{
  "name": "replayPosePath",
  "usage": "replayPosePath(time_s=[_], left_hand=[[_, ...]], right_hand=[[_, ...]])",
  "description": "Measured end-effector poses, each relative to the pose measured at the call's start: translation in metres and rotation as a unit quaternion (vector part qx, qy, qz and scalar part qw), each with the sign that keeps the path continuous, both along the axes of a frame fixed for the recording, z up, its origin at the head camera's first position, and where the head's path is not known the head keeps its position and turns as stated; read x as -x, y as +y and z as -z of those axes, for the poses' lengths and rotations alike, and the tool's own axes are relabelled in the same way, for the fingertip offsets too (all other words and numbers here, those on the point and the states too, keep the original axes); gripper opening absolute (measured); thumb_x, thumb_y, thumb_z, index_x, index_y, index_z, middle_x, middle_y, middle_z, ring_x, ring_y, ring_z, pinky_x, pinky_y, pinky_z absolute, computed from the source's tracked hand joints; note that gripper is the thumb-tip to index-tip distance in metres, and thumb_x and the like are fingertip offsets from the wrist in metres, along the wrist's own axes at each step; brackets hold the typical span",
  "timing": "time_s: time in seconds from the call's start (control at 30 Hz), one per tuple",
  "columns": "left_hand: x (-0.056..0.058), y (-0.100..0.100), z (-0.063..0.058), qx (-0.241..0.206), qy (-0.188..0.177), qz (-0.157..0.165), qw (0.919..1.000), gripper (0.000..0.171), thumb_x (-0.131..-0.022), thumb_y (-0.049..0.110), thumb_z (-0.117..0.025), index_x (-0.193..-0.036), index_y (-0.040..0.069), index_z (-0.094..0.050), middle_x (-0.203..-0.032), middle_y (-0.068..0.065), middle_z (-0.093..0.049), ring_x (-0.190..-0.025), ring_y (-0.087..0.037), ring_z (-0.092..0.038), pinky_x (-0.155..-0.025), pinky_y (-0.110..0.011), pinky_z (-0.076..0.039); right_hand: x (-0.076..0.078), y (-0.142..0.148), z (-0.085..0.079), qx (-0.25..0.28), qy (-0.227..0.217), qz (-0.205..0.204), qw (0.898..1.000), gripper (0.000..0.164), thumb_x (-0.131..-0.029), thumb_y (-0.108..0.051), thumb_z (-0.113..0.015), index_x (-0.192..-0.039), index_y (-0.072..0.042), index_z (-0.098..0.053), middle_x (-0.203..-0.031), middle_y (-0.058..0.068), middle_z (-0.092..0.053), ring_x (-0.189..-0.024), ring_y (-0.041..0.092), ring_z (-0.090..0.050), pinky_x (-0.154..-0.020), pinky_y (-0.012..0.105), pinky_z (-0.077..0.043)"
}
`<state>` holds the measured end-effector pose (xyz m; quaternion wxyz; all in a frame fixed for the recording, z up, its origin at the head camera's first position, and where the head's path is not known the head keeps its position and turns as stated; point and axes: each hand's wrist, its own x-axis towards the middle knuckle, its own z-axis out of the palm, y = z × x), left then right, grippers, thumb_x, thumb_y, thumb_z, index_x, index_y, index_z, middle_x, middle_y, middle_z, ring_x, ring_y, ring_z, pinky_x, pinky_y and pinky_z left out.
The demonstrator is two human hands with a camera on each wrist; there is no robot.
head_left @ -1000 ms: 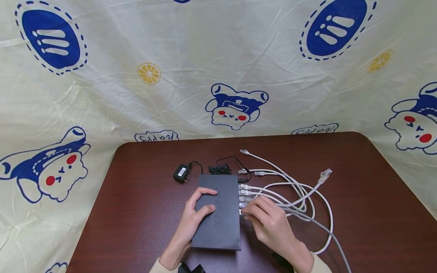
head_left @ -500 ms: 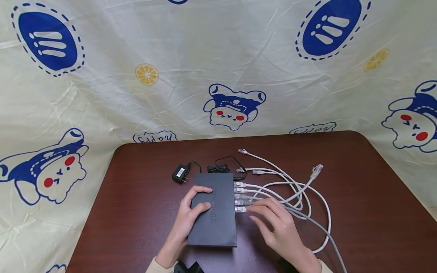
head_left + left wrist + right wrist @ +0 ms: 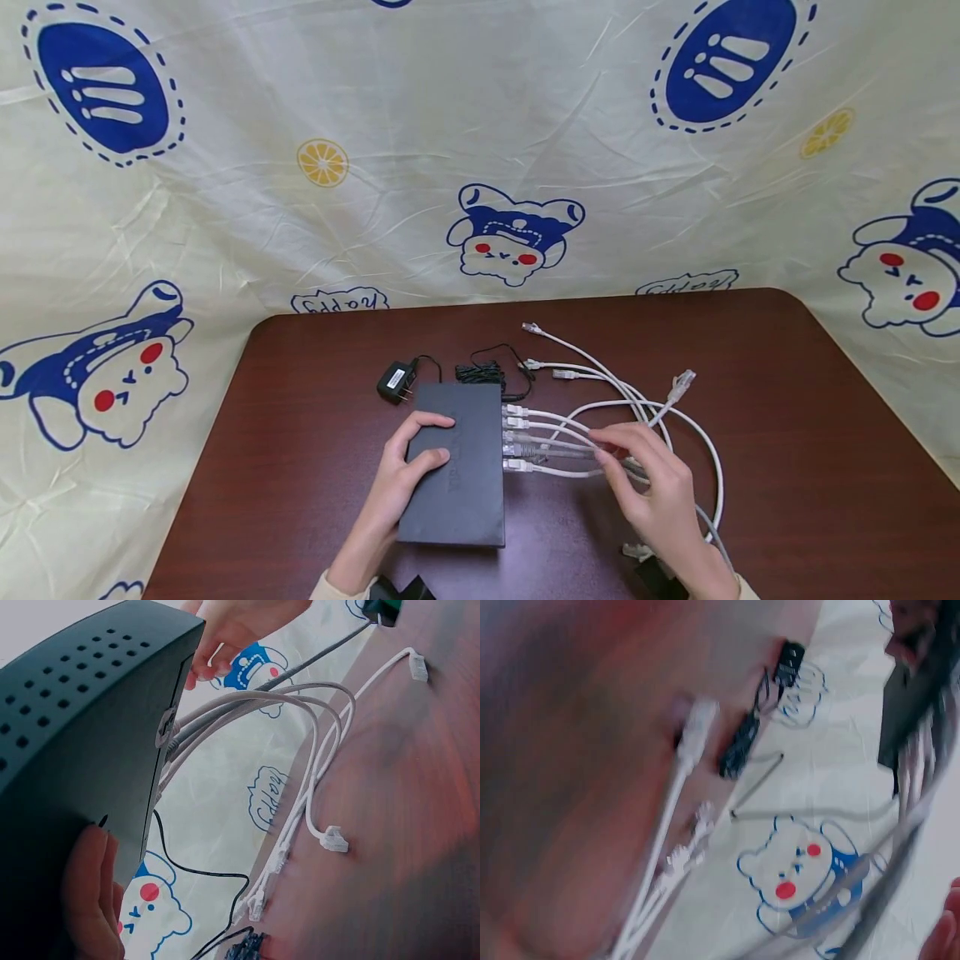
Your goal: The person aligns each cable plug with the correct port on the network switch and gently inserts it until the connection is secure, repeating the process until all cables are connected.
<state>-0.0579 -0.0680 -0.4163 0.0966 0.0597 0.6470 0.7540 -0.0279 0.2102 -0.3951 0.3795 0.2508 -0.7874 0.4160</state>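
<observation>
A dark grey network switch (image 3: 453, 467) is gripped at its left side by my left hand (image 3: 397, 475). Index finger and thumb lie on its top, while the left wrist view shows other fingers (image 3: 90, 889) against its underside. Several white and grey network cables (image 3: 558, 417) are plugged into its right-hand side. Beyond those plugs, my right hand (image 3: 660, 492) has thumb and index fingertip around the cables and seems to pinch them. In the right wrist view, only fingertips (image 3: 945, 930) show at the edge, and nearby cables are blurred.
A black power adapter (image 3: 397, 382) with a coiled cord (image 3: 480, 372) lies behind the switch on the brown table (image 3: 300, 467). Loose cable plugs (image 3: 682, 383) spread at the back right. A patterned cloth (image 3: 420, 225) hangs behind the table.
My right hand has left the nearest plug and moved right along the cables, and that plug now shows in the switch. The switch and my left hand have shifted slightly left.
</observation>
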Motion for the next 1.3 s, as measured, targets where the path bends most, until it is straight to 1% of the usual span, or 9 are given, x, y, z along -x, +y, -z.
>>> replayPosePath(time_s=[0.07, 0.13, 0.23, 0.3, 0.37, 0.6, 0.87, 1.1, 1.3], left_hand=[[-0.001, -0.002, 0.002, 0.009, -0.002, 0.0, 1.0, 0.032, -0.083, 0.002, -0.061, -0.114, 0.011, -0.063, -0.114, -0.012, -0.055, -0.089, -0.024, -0.056, -0.069, -0.032, -0.049], [-0.003, -0.004, 0.004, 0.015, -0.004, 0.0, 0.9999, 0.032, -0.083, 0.002, -0.062, -0.113, 0.011, -0.063, -0.114, -0.013, -0.054, -0.091, -0.025, -0.055, -0.071, -0.032, -0.049], [-0.005, -0.006, 0.007, 0.017, -0.008, -0.001, 0.9998, 0.031, -0.083, 0.002, -0.062, -0.113, 0.01, -0.063, -0.114, -0.014, -0.054, -0.091, -0.026, -0.055, -0.071, -0.033, -0.049], [-0.007, -0.007, 0.009, 0.017, -0.01, -0.001, 0.9998, 0.031, -0.083, 0.002, -0.062, -0.112, 0.009, -0.062, -0.114, -0.014, -0.054, -0.091, -0.026, -0.055, -0.071, -0.034, -0.049], [-0.008, -0.007, 0.012, 0.018, -0.013, -0.001, 0.9998, 0.03, -0.083, 0.002, -0.063, -0.112, 0.009, -0.063, -0.114, -0.014, -0.054, -0.091, -0.026, -0.055, -0.072, -0.034, -0.049], [-0.011, -0.009, 0.02, 0.019, -0.026, -0.002, 0.9995, 0.031, -0.083, 0.002, -0.063, -0.113, 0.009, -0.062, -0.117, -0.013, -0.053, -0.096, -0.027, -0.053, -0.076, -0.034, -0.047], [-0.015, -0.011, 0.029, 0.022, -0.035, -0.001, 0.9991, 0.032, -0.083, 0.002, -0.063, -0.114, 0.007, -0.061, -0.12, -0.014, -0.051, -0.098, -0.028, -0.052, -0.079, -0.035, -0.046], [-0.018, -0.012, 0.034, 0.021, -0.044, -0.003, 0.9988, 0.032, -0.083, 0.002, -0.063, -0.115, 0.006, -0.06, -0.117, -0.016, -0.051, -0.094, -0.027, -0.054, -0.077, -0.034, -0.047], [-0.02, -0.013, 0.038, 0.018, -0.051, -0.004, 0.9985, 0.033, -0.083, 0.002, -0.063, -0.116, 0.005, -0.06, -0.119, -0.017, -0.05, -0.095, -0.027, -0.053, -0.077, -0.034, -0.047]], right_hand=[[0.005, 0.009, 0.003, -0.005, -0.02, 0.021, 1.0, 0.025, -0.094, -0.021, -0.061, -0.097, 0.003, -0.069, -0.089, 0.011, -0.064, -0.079, 0.012, -0.055, -0.073, 0.016, -0.041], [0.01, 0.016, 0.004, -0.011, -0.043, 0.038, 0.998, 0.016, -0.088, -0.008, -0.066, -0.101, 0.001, -0.068, -0.091, 0.01, -0.064, -0.081, 0.01, -0.055, -0.074, 0.014, -0.04], [0.015, 0.023, 0.006, -0.021, -0.076, 0.057, 0.995, 0.031, -0.076, 0.01, -0.07, -0.105, 0.0, -0.067, -0.091, 0.007, -0.063, -0.08, 0.007, -0.054, -0.068, 0.015, -0.038], [0.018, 0.025, 0.007, -0.024, -0.091, 0.062, 0.994, 0.039, -0.072, 0.016, -0.07, -0.107, -0.001, -0.067, -0.09, 0.006, -0.062, -0.079, 0.006, -0.053, -0.063, 0.016, -0.036], [0.021, 0.026, 0.009, -0.026, -0.099, 0.064, 0.993, 0.041, -0.072, 0.017, -0.07, -0.108, -0.001, -0.067, -0.091, 0.005, -0.062, -0.079, 0.006, -0.054, -0.06, 0.018, -0.036], [0.031, 0.025, 0.021, -0.038, -0.108, 0.061, 0.992, 0.039, -0.073, 0.017, -0.07, -0.108, 0.0, -0.066, -0.089, 0.004, -0.062, -0.077, 0.008, -0.056, -0.068, 0.02, -0.044], [0.041, 0.022, 0.036, -0.068, -0.142, 0.051, 0.986, 0.036, -0.074, 0.013, -0.071, -0.107, -0.001, -0.066, -0.092, 0.004, -0.064, -0.076, 0.014, -0.059, -0.067, 0.023, -0.043], [0.048, 0.016, 0.045, -0.071, -0.191, 0.018, 0.979, 0.041, -0.073, 0.019, -0.069, -0.108, -0.001, -0.065, -0.094, 0.004, -0.063, -0.076, 0.01, -0.058, -0.065, 0.016, -0.047], [0.051, 0.012, 0.052, -0.097, -0.227, 0.003, 0.969, 0.042, -0.074, 0.017, -0.068, -0.11, -0.003, -0.064, -0.096, 0.009, -0.063, -0.076, 0.014, -0.06, -0.065, 0.03, -0.05]])
